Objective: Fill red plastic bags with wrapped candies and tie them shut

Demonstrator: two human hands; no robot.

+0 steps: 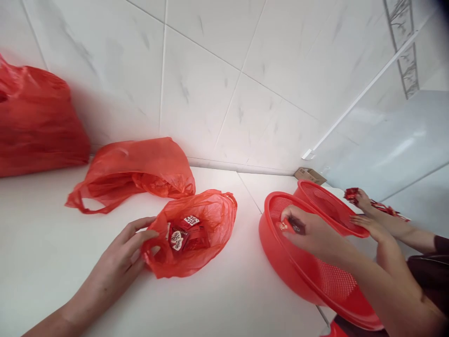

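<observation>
My left hand [128,252] is closed on the near left rim of an open red plastic bag [217,234], which stands on the white table. Several small red packets with white printed labels [178,239] lie inside that bag. Over the near red plastic basket [280,267], my right hand [312,231] is closed around a small red packet [286,226]. A dark, shiny bit shows beside its fingers, too small to name. The basket has perforated walls, and my forearm hides part of its inside.
Behind the open bag lies another red plastic bag [140,161], and a fuller one [35,121] stands at the far left. A co-worker's hands [372,224] are at a second red basket [326,206]. A cardboard box [310,175] sits near the tiled wall [210,70].
</observation>
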